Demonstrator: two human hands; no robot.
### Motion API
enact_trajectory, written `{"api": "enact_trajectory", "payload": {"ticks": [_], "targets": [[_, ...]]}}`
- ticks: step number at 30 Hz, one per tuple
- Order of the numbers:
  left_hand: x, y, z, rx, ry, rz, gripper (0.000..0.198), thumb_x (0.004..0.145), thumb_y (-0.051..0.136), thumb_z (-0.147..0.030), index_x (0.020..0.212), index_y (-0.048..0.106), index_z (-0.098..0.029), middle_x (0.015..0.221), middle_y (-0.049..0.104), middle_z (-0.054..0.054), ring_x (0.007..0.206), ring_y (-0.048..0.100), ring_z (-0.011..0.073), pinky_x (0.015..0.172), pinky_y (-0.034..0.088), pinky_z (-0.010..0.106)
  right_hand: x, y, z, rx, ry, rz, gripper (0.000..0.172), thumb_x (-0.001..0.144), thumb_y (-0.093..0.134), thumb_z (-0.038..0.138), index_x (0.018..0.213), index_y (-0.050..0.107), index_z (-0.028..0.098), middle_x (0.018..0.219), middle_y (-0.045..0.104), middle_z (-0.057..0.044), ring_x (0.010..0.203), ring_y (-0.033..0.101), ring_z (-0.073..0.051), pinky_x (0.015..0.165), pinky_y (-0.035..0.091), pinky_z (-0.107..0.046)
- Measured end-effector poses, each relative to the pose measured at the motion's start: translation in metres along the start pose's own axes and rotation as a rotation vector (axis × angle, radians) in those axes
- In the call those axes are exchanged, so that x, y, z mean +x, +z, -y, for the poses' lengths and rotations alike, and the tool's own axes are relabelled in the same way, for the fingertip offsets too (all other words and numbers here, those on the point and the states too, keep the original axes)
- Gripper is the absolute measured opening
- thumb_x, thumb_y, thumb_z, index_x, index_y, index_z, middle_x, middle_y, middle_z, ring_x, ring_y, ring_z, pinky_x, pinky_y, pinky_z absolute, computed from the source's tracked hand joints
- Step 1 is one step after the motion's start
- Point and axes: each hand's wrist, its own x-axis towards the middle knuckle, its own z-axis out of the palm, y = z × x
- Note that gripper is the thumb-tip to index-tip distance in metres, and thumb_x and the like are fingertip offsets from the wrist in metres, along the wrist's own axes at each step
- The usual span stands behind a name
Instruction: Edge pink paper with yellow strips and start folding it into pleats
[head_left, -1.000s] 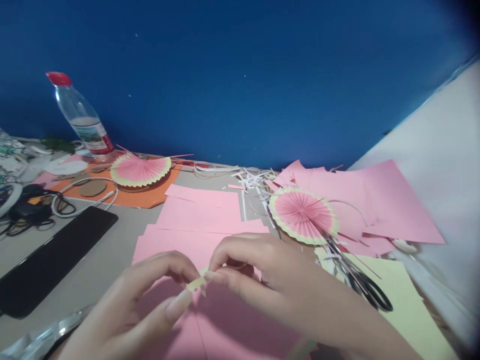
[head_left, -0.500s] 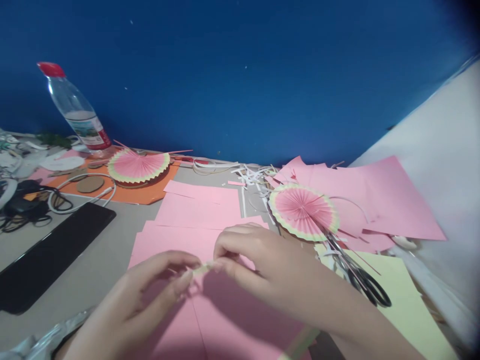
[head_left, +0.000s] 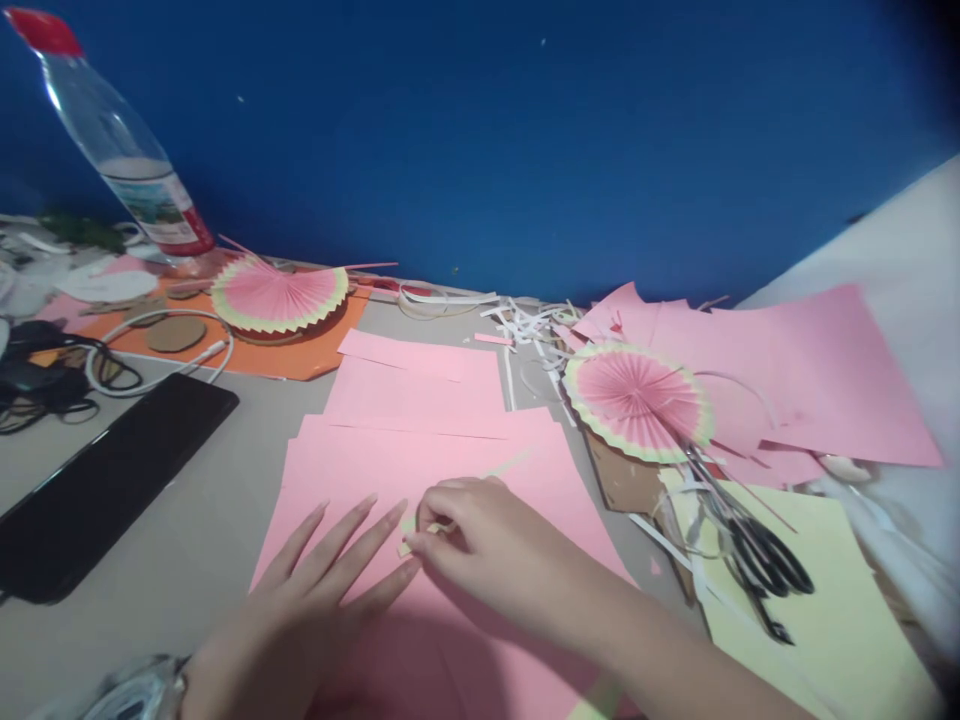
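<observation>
Head view: both hands have dropped onto the pink sheet (head_left: 450, 470) at lower centre; left hand (head_left: 322, 590) now lies flat with fingers spread, no longer pinching, while right hand (head_left: 480, 545) keeps the small yellow strip (head_left: 411, 540) nipped between thumb and fingertips, pressed to the paper. 1.0 s ago both hands held that strip in the air. Scissors (head_left: 750, 550) lie untouched at lower right; the bottle (head_left: 120, 150) now sits higher in the upper left, so the camera tilted down.

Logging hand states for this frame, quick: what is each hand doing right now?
Left hand: open, fingers spread flat on the pink paper.
Right hand: closed, pinching a thin pale yellow strip.
</observation>
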Motion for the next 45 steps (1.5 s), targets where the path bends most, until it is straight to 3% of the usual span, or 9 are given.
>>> {"api": "enact_trajectory", "payload": {"ticks": [3,7,17,25,33,45], "targets": [[0.002,-0.003,0.006,0.038,0.091,0.018,0.085,0.074,0.058,-0.054,0.144,0.019,-0.026,0.150,0.024,0.012,0.135,0.025,0.0333,0.108,0.012,0.050,0.003,0.001,-0.001,-0.014,0.009,0.009,0.022,0.084,0.051,0.021,0.062,0.046,0.017,0.064,0.052,0.005,0.060,0.042,-0.009,0.056,0.025,-0.023],[0.004,-0.003,0.010,0.077,0.120,-0.018,0.087,0.079,0.051,-0.058,0.146,0.010,-0.020,0.148,0.026,0.014,0.135,0.024,0.0318,0.108,0.010,0.046,0.004,0.000,-0.005,-0.018,0.011,0.045,0.023,0.084,0.050,0.020,0.062,0.045,0.018,0.064,0.051,0.005,0.060,0.040,-0.009,0.056,0.024,-0.023],[0.007,-0.001,0.013,0.034,0.134,-0.012,0.082,0.075,0.054,-0.056,0.143,0.025,-0.022,0.148,0.029,0.011,0.132,0.030,0.0297,0.110,0.005,0.044,0.010,0.010,-0.008,-0.060,0.038,0.030,0.019,0.078,0.050,0.011,0.062,0.042,0.018,0.061,0.047,0.006,0.059,0.036,-0.009,0.061,0.023,-0.025],[0.006,0.003,0.006,-0.031,0.037,-0.015,0.074,0.071,0.062,-0.047,0.138,0.037,-0.025,0.145,0.036,0.002,0.138,0.017,0.0284,0.111,0.003,0.046,0.007,0.012,-0.011,-0.028,0.034,0.034,0.019,0.073,0.046,0.005,0.062,0.039,0.018,0.060,0.045,0.007,0.058,0.036,-0.009,0.062,0.025,-0.024],[0.003,0.003,0.007,-0.043,0.076,-0.001,0.071,0.075,0.056,-0.044,0.140,0.034,-0.021,0.145,0.036,0.006,0.137,0.019,0.0299,0.111,0.003,0.050,0.009,0.013,-0.014,-0.030,-0.009,0.027,0.019,0.073,0.047,0.006,0.061,0.040,0.018,0.059,0.044,0.007,0.058,0.035,-0.009,0.062,0.025,-0.024],[0.004,0.002,0.007,-0.020,0.072,0.028,0.071,0.075,0.054,-0.050,0.138,0.039,-0.018,0.145,0.036,0.007,0.138,0.017,0.0287,0.112,0.002,0.047,0.010,0.012,-0.015,-0.041,-0.047,0.008,0.020,0.074,0.047,0.006,0.061,0.038,0.018,0.059,0.043,0.007,0.057,0.034,-0.008,0.060,0.024,-0.024]]}}
